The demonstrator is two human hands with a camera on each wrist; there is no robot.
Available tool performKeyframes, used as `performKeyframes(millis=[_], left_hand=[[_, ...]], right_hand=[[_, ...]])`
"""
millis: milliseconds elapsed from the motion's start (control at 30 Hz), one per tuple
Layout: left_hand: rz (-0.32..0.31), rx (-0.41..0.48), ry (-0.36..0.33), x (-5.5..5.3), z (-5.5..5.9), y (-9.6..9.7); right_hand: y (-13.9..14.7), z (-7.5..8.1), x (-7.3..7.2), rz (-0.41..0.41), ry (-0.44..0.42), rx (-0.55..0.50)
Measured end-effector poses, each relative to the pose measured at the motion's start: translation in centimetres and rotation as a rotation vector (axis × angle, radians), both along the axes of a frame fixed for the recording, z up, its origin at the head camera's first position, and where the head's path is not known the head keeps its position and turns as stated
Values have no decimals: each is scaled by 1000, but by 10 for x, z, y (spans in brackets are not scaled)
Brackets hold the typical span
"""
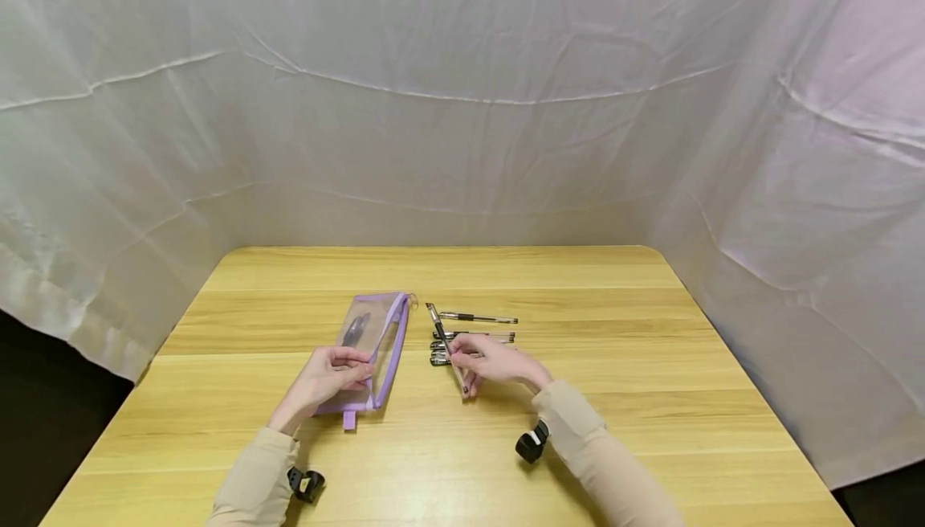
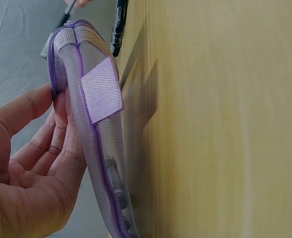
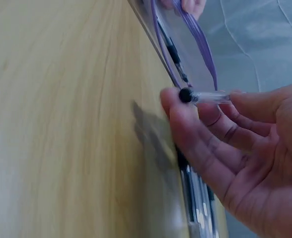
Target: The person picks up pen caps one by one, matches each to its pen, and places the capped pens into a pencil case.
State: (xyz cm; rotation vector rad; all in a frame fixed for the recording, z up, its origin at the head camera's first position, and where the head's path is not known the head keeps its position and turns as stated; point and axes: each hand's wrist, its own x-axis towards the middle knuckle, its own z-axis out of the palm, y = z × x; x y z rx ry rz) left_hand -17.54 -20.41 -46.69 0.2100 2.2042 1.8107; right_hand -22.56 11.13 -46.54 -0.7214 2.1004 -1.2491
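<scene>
My left hand (image 1: 325,381) pinches the open zip edge of a see-through mesh pouch with purple trim (image 1: 393,357), lying on the left of the table's middle. Dark pen grips (image 1: 356,329) show through its mesh. A purple fabric tab (image 2: 102,89) sticks out from the pouch's near end. Between thumb and fingers, my right hand (image 1: 499,362) holds a clear pen with a black cap (image 1: 437,323), tilted above other pens. Below that hand lie several similar pens (image 1: 439,357), partly covered by it. One more pen (image 1: 477,318) lies separately, just beyond them.
The wooden table (image 1: 614,334) has a pale cloth curtain (image 1: 462,149) hanging behind it and at both sides. Each wrist wears a black strapped device, one on the left (image 1: 307,485) and one on the right (image 1: 532,442).
</scene>
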Motion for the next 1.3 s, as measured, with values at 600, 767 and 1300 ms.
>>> performKeyframes(millis=[600,767,1300], left_hand=[[0,9,7,1,0,0],[-1,12,12,1,0,0],[0,5,24,3,0,0]], right_hand=[[-60,-15,-9,-291,-511,-300],[-78,-14,-13,-303,-515,-282],[-63,-17,-7,-261,-208,-297]])
